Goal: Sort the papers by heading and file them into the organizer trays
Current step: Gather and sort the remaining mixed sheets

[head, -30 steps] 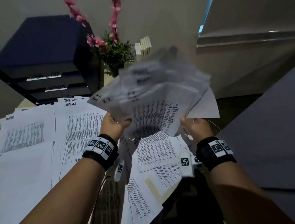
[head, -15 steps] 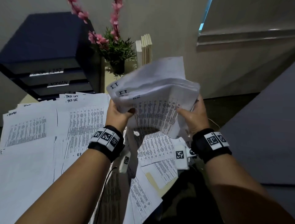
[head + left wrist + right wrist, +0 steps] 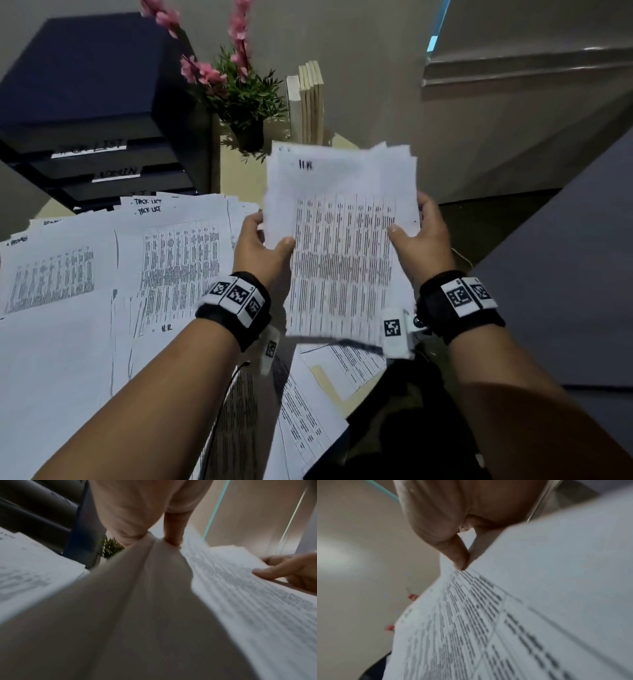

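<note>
While both forearms reach forward from the bottom of the head view, loose printed sheets [image 3: 308,421] lie overlapping on the pale desk [image 3: 323,380] nearest the person; just above them a stack of papers [image 3: 342,246] is held upright off the surface, its top sheet a printed table with a short handwritten heading too blurred to read for certain; the left hand [image 3: 260,246] grips the stack's left edge with the thumb on the front, and the right hand [image 3: 419,240] grips the right edge the same way, thumb on the front and fingers behind; to the left, spread papers [image 3: 102,274] cover the desk, some headed "TASK LIST"; farther back on the left stands a dark organizer [image 3: 96,113] with labelled trays, one label reading "ADMIN"; beside it sit a small potted plant [image 3: 246,99] with pink blossoms and a row of upright books [image 3: 310,102]; a beige wall rises behind, and a grey panel [image 3: 565,274] fills the right side.

A second ago the held sheets were fanned and crumpled, headings reading "I.T" showing at the left; they are now squared into a flat stack facing the person, with both hands shifted to its side edges.
</note>
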### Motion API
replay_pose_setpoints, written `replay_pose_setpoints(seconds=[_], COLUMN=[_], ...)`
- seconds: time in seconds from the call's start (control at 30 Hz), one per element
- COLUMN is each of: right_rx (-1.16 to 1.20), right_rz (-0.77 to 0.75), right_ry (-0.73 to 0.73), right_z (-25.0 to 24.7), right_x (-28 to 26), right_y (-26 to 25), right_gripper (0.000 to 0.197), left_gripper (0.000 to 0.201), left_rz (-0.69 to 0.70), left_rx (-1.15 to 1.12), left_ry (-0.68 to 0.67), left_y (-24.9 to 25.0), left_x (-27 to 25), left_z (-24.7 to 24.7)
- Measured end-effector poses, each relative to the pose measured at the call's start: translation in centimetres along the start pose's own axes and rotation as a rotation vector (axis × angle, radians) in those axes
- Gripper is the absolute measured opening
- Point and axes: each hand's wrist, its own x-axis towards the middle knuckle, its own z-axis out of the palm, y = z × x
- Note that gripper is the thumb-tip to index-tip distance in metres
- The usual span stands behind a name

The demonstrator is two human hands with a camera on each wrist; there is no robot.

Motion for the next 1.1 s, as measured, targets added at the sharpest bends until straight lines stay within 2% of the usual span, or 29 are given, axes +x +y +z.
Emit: replay_pose_setpoints(seconds=[0.13, 0.2, 0.3, 0.37, 0.47, 0.5, 0.57, 0.67, 0.73, 0.83, 0.9, 1.03, 1.1], right_rx=[-0.273, -0.381, -0.614, -0.78, -1.163, -1.199, -1.122, -1.013, -0.959, -0.816, -0.666, -0.44, -0.258], right_rz=[0.129, 0.192, 0.154, 0.146, 0.049, 0.01, 0.076, 0.297, 0.36, 0.378, 0.373, 0.264, 0.294], right_ry=[-0.082, -0.073, -0.061, -0.091, -0.033, -0.031, -0.129, -0.264, -0.257, -0.212, -0.144, -0.064, -0.038], right_z=[-0.1, 0.0, -0.2, -0.5, -0.5, -0.5, -0.2, 0.4, 0.8, 1.4, 1.1, -0.9, -1.7], right_x=[0.0, -0.2, -0.5, -0.8, -1.3, -1.2, -0.8, -0.4, -0.6, -0.8, -0.7, -0.6, -0.6], right_y=[4.4, 6.7, 9.1, 9.5, 9.0, 8.8, 8.7, 9.7, 10.2, 10.5, 10.6, 11.0, 10.8], right_gripper=[0.064, 0.065, 0.046, 0.029, 0.022, 0.023, 0.028, 0.043, 0.053, 0.061, 0.056, 0.026, 0.022], left_gripper=[0.075, 0.075, 0.049, 0.043, 0.011, 0.006, 0.005, 0.016, 0.028, 0.043, 0.049, 0.053, 0.048], left_rz=[-0.135, -0.16, -0.138, -0.147, -0.122, -0.125, -0.168, -0.255, -0.305, -0.319, -0.292, -0.329, -0.335], left_rx=[0.11, 0.18, 0.391, 0.492, 0.519, 0.57, 0.662, 0.757, 0.781, 0.685, 0.58, 0.321, 0.227], left_ry=[-0.056, -0.099, -0.115, -0.063, -0.07, -0.084, -0.094, -0.117, -0.138, -0.194, -0.22, -0.157, -0.137], left_y=[-3.2, -5.0, -7.2, -8.3, -9.2, -9.2, -9.1, -8.8, -8.6, -8.6, -8.9, -9.1, -9.1], left_x=[-1.8, -2.1, -2.3, -2.1, -1.6, -1.5, -1.3, -1.2, -1.1, -1.2, -1.4, -1.6, -1.5], left_z=[1.2, 1.7, 2.3, 2.8, 3.5, 3.8, 4.3, 4.8, 5.1, 5.3, 5.4, 4.7, 4.2])
